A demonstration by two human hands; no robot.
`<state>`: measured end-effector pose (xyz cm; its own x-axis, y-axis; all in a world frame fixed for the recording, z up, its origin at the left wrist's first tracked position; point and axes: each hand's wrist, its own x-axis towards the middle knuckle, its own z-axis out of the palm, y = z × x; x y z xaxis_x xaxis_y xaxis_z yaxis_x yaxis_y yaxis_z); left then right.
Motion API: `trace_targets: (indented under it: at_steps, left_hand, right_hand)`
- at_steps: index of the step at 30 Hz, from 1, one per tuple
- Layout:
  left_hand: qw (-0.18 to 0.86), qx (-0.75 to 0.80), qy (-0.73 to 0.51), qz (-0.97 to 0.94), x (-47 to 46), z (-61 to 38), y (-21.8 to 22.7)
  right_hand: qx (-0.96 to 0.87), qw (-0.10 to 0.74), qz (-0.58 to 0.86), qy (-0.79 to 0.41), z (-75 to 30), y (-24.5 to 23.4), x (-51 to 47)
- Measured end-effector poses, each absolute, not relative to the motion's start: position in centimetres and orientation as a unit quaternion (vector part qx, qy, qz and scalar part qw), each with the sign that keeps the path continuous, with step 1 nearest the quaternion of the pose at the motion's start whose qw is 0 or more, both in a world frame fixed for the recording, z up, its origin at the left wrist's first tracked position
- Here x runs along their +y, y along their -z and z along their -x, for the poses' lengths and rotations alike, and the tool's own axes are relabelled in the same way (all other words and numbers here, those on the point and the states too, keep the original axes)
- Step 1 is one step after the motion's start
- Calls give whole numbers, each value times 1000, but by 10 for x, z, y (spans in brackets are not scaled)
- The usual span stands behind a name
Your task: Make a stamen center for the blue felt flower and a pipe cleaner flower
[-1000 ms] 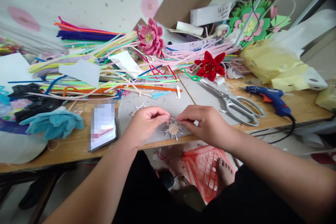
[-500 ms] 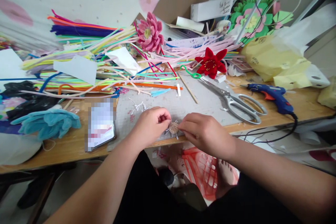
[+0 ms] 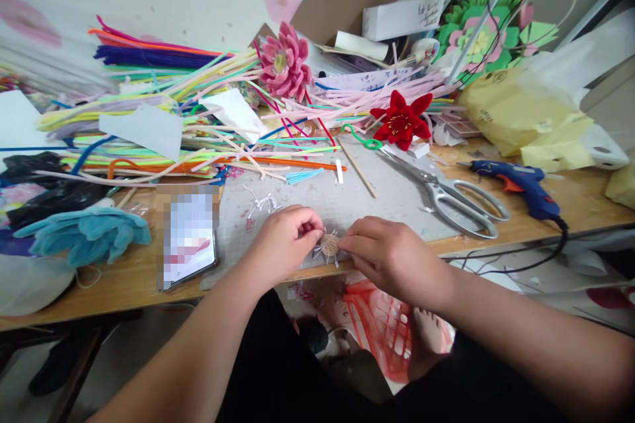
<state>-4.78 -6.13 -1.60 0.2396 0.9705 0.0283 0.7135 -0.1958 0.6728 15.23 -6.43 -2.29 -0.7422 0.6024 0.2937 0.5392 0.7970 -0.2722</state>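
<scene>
A small tan disc with white spokes (image 3: pixel 328 246) lies at the front edge of a grey mat (image 3: pixel 347 201) on the wooden table (image 3: pixel 124 277). My left hand (image 3: pixel 282 243) is curled, its fingertips pinching the disc's left side. My right hand (image 3: pixel 391 256) is closed too, thumb and forefinger pinching the disc's right side. Both hands touch the piece from opposite sides. What runs between the fingers is too thin to make out.
Large scissors (image 3: pixel 446 193) and a blue glue gun (image 3: pixel 520 186) lie to the right. A phone (image 3: pixel 189 238) lies left of the mat, beside a blue fuzzy flower (image 3: pixel 84 234). Piles of pipe cleaners (image 3: pixel 188 132), a pink flower (image 3: pixel 285 69) and a red flower (image 3: pixel 401 120) fill the back. A red basket (image 3: pixel 381 324) sits on the floor.
Both hands have come closer together around the small disc; the thin strand stretched between them a second ago no longer shows. The view has shifted slightly.
</scene>
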Motion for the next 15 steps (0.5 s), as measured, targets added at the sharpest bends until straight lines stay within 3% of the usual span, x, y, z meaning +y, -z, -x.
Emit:
trace_targets:
  at_steps: [15]
  left_hand:
    - [170,542,-241,-787,-74,49,29]
  right_hand:
    - [-933,195,288,-90,-155,21,-54]
